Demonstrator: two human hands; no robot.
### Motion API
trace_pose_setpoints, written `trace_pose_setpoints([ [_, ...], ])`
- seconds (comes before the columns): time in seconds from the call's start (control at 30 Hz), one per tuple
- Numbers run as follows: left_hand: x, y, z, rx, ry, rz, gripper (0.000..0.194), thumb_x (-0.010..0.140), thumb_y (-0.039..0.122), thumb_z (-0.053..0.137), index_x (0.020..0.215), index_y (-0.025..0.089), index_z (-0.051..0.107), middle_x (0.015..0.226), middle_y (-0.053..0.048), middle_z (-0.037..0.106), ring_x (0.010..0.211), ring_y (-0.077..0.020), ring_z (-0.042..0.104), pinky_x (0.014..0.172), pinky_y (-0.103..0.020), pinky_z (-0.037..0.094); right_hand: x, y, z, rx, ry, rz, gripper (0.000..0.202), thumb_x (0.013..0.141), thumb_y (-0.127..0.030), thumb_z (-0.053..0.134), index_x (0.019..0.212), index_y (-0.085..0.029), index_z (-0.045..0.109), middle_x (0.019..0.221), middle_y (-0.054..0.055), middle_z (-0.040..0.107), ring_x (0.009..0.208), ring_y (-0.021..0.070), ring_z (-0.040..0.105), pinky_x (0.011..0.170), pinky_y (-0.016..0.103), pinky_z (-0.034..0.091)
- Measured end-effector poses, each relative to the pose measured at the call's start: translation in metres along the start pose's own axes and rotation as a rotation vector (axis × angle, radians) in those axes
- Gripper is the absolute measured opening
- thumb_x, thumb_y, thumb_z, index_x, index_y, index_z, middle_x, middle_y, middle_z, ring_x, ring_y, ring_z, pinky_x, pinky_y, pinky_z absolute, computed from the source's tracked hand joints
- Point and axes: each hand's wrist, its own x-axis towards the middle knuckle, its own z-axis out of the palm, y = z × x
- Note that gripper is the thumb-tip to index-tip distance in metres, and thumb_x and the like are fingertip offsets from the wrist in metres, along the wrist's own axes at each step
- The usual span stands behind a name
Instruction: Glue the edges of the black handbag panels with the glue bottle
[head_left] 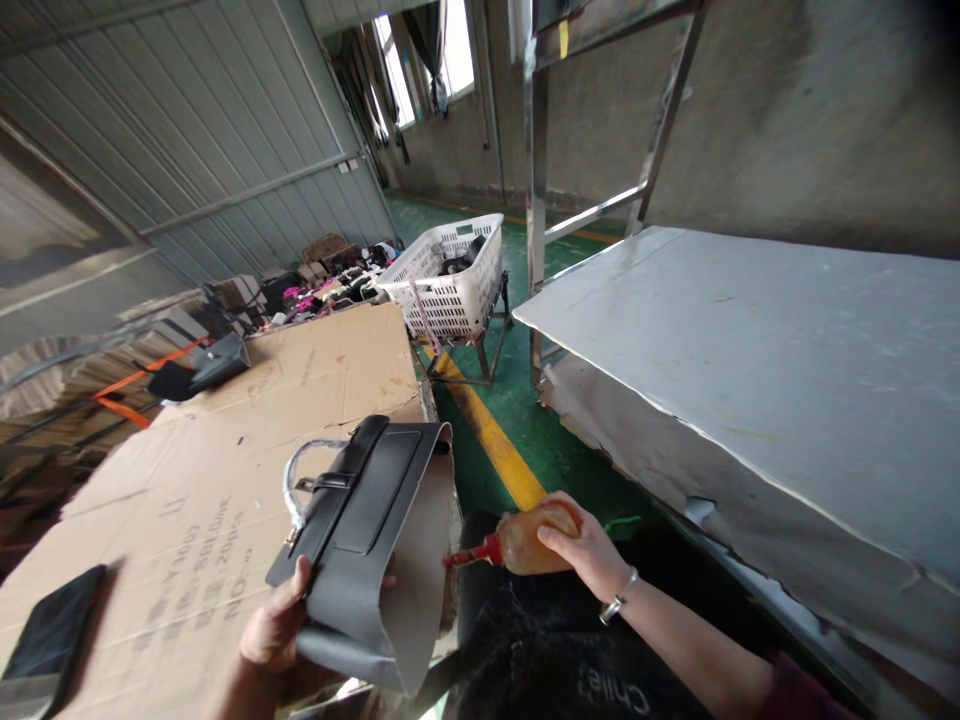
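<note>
A black handbag (375, 490) lies tilted at the edge of the cardboard-covered table, its side open toward me and showing a pale lining. Its handle (296, 480) is wrapped in clear plastic. My left hand (276, 625) grips the bag's lower left part, thumb outside and a fingertip showing within the opening. In my right hand (577, 540) is a squeeze bottle (529, 540) of amber liquid, probably glue, with a red cap and nozzle. The nozzle points left at the bag's open edge, close to it; whether they touch I cannot tell.
Cardboard (322, 370) covers the table, with a dark flat device (52, 640) at left and another black bag (217, 365) farther back. A white plastic basket (450, 300) stands on a metal stand beyond. At right is a grey-topped table (750, 350) by a metal frame (536, 200).
</note>
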Motion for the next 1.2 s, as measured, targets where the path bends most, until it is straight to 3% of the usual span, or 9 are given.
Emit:
trace_pose_setpoints([
  [0.23, 0.001, -0.004, -0.001, -0.086, -0.002, -0.030, 0.069, 0.075, 0.064, 0.075, 0.118, 0.009, 0.077, 0.125, -0.019, 0.069, 0.110, -0.0368, 0.071, 0.095, -0.044, 0.056, -0.003, 0.008, -0.003, 0.045, 0.015, -0.017, 0.050, 0.062, -0.062, 0.084, 0.088, -0.023, 0.066, 0.078, 0.003, 0.070, 0.076, 0.0269, 0.067, 0.073, 0.039, 0.054],
  [0.37, 0.010, -0.015, 0.000, -0.142, 0.045, -0.077, 0.070, 0.077, 0.068, 0.070, 0.123, 0.015, 0.075, 0.131, -0.017, 0.068, 0.131, -0.0421, 0.057, 0.110, -0.055, 0.043, 0.018, 0.011, -0.007, 0.080, 0.109, -0.044, 0.052, 0.064, -0.067, 0.082, 0.086, -0.024, 0.063, 0.078, 0.004, 0.070, 0.075, 0.0267, 0.066, 0.067, 0.037, 0.053],
  [0.47, 0.015, -0.021, 0.002, -0.212, 0.111, -0.081, 0.082, 0.080, 0.071, 0.064, 0.141, 0.016, 0.062, 0.132, -0.019, 0.069, 0.136, -0.0433, 0.050, 0.114, -0.059, 0.037, 0.038, 0.009, -0.010, 0.052, 0.160, -0.086, 0.056, 0.063, -0.073, 0.078, 0.085, -0.024, 0.063, 0.074, 0.003, 0.068, 0.070, 0.0257, 0.065, 0.062, 0.036, 0.052],
  [0.57, 0.017, -0.023, 0.004, -0.240, 0.111, -0.053, 0.090, 0.082, 0.069, 0.063, 0.152, 0.015, 0.048, 0.132, -0.021, 0.069, 0.134, -0.0439, 0.053, 0.113, -0.060, 0.038, 0.056, 0.008, -0.011, 0.041, 0.197, -0.124, 0.058, 0.061, -0.075, 0.078, 0.083, -0.023, 0.063, 0.069, 0.001, 0.066, 0.066, 0.0237, 0.063, 0.061, 0.034, 0.051],
  [0.73, 0.015, -0.020, 0.002, -0.170, 0.091, -0.061, 0.090, 0.080, 0.070, 0.065, 0.153, 0.021, 0.048, 0.131, -0.016, 0.071, 0.138, -0.0414, 0.049, 0.112, -0.056, 0.041, 0.071, 0.012, -0.014, 0.039, 0.208, -0.123, 0.061, 0.057, -0.076, 0.080, 0.080, -0.023, 0.062, 0.067, -0.001, 0.065, 0.066, 0.0218, 0.062, 0.062, 0.033, 0.050],
  [0.9, 0.015, -0.019, -0.003, -0.133, 0.101, -0.066, 0.076, 0.080, 0.068, 0.067, 0.134, 0.015, 0.067, 0.134, -0.019, 0.068, 0.141, -0.0433, 0.044, 0.114, -0.058, 0.038, 0.066, 0.016, -0.013, 0.096, 0.156, -0.063, 0.060, 0.053, -0.072, 0.084, 0.078, -0.022, 0.062, 0.067, -0.002, 0.065, 0.065, 0.0201, 0.061, 0.063, 0.032, 0.049],
  [1.03, 0.017, -0.018, -0.004, -0.168, 0.035, -0.009, 0.056, 0.087, 0.060, 0.063, 0.124, 0.020, 0.074, 0.142, -0.011, 0.063, 0.141, -0.0394, 0.046, 0.117, -0.057, 0.035, 0.052, 0.013, -0.014, 0.164, 0.092, 0.008, 0.059, 0.051, -0.068, 0.088, 0.077, -0.022, 0.062, 0.067, -0.002, 0.064, 0.065, 0.0198, 0.060, 0.062, 0.032, 0.048],
  [1.2, 0.021, -0.019, -0.004, -0.160, -0.054, -0.032, 0.060, 0.087, 0.065, 0.060, 0.122, 0.019, 0.076, 0.137, -0.012, 0.065, 0.136, -0.0399, 0.051, 0.115, -0.057, 0.038, 0.033, 0.011, -0.018, 0.155, 0.014, 0.030, 0.056, 0.053, -0.067, 0.087, 0.077, -0.022, 0.062, 0.069, -0.001, 0.065, 0.069, 0.0225, 0.063, 0.065, 0.034, 0.050],
])
